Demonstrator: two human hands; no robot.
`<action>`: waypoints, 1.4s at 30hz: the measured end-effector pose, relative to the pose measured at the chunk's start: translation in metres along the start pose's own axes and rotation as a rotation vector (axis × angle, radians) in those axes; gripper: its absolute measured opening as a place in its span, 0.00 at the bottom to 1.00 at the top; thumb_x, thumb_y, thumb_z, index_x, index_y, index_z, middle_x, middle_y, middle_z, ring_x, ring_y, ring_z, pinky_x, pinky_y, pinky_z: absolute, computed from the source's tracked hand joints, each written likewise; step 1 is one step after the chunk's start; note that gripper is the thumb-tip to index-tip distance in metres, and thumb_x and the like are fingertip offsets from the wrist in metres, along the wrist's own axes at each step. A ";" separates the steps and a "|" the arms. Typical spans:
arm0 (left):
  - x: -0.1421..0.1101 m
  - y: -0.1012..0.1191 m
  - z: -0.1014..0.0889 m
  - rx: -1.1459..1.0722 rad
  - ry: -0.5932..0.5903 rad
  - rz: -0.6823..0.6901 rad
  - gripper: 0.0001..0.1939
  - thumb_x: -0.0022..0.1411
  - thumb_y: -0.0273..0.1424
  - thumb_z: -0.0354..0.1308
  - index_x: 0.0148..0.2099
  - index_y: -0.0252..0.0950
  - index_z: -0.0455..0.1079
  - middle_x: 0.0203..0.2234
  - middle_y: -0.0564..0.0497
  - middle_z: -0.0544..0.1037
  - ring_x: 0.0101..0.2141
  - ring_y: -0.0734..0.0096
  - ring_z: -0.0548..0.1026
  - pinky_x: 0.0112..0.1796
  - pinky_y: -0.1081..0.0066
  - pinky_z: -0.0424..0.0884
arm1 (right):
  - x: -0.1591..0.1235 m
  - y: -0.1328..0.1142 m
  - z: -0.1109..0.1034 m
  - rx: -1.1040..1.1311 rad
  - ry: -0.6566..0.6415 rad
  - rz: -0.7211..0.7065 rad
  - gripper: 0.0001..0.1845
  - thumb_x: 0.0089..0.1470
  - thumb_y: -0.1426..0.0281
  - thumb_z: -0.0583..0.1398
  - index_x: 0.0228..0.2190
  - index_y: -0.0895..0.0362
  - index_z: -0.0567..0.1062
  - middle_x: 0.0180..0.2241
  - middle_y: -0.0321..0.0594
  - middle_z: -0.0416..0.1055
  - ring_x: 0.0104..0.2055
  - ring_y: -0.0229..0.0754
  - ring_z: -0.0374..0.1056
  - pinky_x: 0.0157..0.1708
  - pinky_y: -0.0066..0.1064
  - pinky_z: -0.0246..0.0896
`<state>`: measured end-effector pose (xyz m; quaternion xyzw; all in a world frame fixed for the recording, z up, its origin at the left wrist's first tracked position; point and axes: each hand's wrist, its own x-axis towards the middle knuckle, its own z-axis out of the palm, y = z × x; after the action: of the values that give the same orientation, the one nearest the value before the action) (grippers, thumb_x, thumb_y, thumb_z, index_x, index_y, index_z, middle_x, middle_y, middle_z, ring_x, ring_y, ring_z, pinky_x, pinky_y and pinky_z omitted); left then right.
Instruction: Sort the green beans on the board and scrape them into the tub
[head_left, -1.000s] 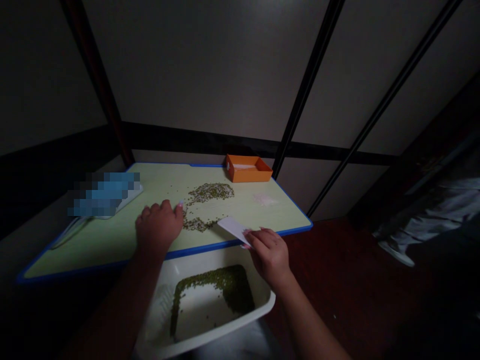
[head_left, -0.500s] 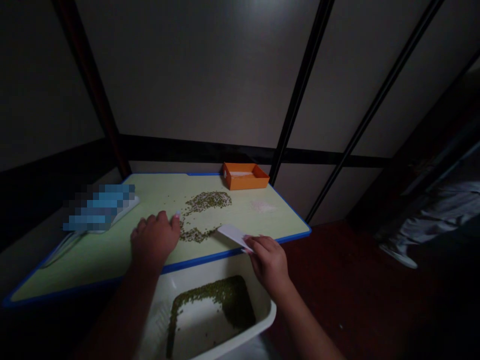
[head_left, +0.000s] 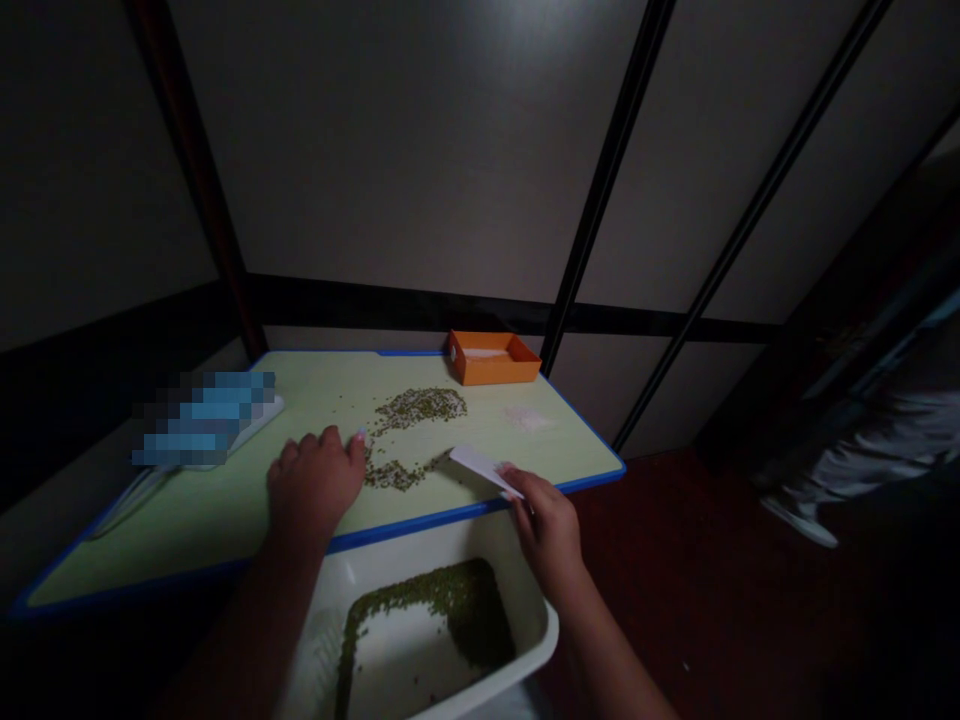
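My right hand (head_left: 546, 518) pinches a flat white card (head_left: 484, 468) over the table's near edge, its far end close to a small heap of green beans mixed with white grains (head_left: 395, 474). Left of that heap, my left hand (head_left: 319, 482) rests on the table, fingers spread and thumb beside the grains, holding nothing. Behind lies a larger mixed heap (head_left: 424, 407). Off to the right is a thin patch of white grains (head_left: 527, 417). Below the table edge, a white plastic tub (head_left: 544, 640) holds green beans (head_left: 480, 610), gathered mostly along its far and right sides.
An orange open box (head_left: 499, 372) with something white inside stands at the back of the pale table (head_left: 225, 520), which has a blue rim. A blurred-out blue object (head_left: 206, 420) with a cable lies at the left. A person's leg (head_left: 847, 470) shows at the right.
The white card in my right hand has shifted slightly right, away from the near heap. My left hand stays beside the grains, and the whole view has moved a little.
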<state>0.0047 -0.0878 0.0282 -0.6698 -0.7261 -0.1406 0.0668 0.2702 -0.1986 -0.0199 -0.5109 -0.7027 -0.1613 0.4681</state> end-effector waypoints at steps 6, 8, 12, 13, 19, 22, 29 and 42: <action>-0.001 0.002 -0.002 0.007 -0.010 0.002 0.35 0.70 0.43 0.32 0.55 0.26 0.74 0.49 0.27 0.78 0.53 0.39 0.74 0.52 0.51 0.67 | 0.017 0.015 0.002 0.148 0.214 0.088 0.13 0.65 0.67 0.56 0.42 0.54 0.81 0.38 0.44 0.84 0.39 0.47 0.80 0.41 0.38 0.75; -0.001 0.002 -0.003 0.015 -0.009 -0.003 0.34 0.70 0.43 0.33 0.55 0.26 0.74 0.48 0.27 0.78 0.53 0.40 0.74 0.51 0.51 0.68 | 0.030 0.024 0.007 0.250 0.312 0.288 0.15 0.65 0.61 0.55 0.36 0.54 0.79 0.30 0.41 0.80 0.32 0.45 0.76 0.32 0.33 0.71; 0.000 0.002 -0.001 0.025 0.000 -0.012 0.35 0.70 0.43 0.32 0.54 0.27 0.74 0.48 0.28 0.78 0.52 0.39 0.74 0.50 0.50 0.68 | 0.063 0.043 0.023 0.433 0.288 0.589 0.22 0.59 0.49 0.56 0.28 0.55 0.73 0.24 0.36 0.72 0.28 0.41 0.66 0.29 0.30 0.61; 0.000 0.002 -0.001 0.025 0.000 -0.009 0.35 0.70 0.43 0.32 0.54 0.27 0.74 0.48 0.28 0.78 0.52 0.39 0.74 0.50 0.50 0.68 | 0.071 0.047 0.028 0.471 0.262 0.628 0.24 0.56 0.47 0.57 0.27 0.55 0.73 0.23 0.35 0.70 0.27 0.41 0.64 0.28 0.30 0.59; 0.001 0.003 -0.001 0.031 -0.008 -0.013 0.34 0.71 0.43 0.32 0.56 0.28 0.73 0.49 0.28 0.78 0.53 0.40 0.74 0.49 0.50 0.69 | 0.090 0.059 0.046 0.625 0.115 0.743 0.28 0.47 0.42 0.60 0.23 0.55 0.71 0.19 0.31 0.63 0.24 0.37 0.56 0.25 0.30 0.52; 0.002 0.003 -0.003 0.034 -0.037 -0.013 0.34 0.71 0.43 0.33 0.58 0.28 0.72 0.51 0.28 0.78 0.54 0.40 0.74 0.51 0.51 0.69 | 0.084 0.057 0.046 0.597 0.092 0.715 0.26 0.48 0.44 0.60 0.23 0.55 0.72 0.19 0.31 0.64 0.25 0.38 0.58 0.26 0.30 0.52; -0.001 0.004 -0.005 0.039 -0.044 -0.006 0.34 0.71 0.43 0.32 0.56 0.26 0.72 0.51 0.28 0.78 0.54 0.42 0.74 0.51 0.52 0.69 | 0.074 0.054 0.034 0.629 0.119 0.735 0.24 0.49 0.46 0.60 0.24 0.55 0.73 0.20 0.32 0.64 0.26 0.38 0.57 0.26 0.31 0.51; 0.002 0.004 -0.002 0.070 -0.034 -0.014 0.32 0.72 0.43 0.34 0.57 0.27 0.72 0.51 0.31 0.79 0.54 0.43 0.75 0.51 0.54 0.70 | 0.071 0.058 0.036 0.624 0.210 0.797 0.25 0.48 0.45 0.60 0.22 0.54 0.70 0.19 0.31 0.61 0.24 0.37 0.55 0.25 0.30 0.48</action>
<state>0.0085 -0.0867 0.0314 -0.6642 -0.7362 -0.1045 0.0768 0.2994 -0.1082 0.0052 -0.5561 -0.4174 0.1965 0.6913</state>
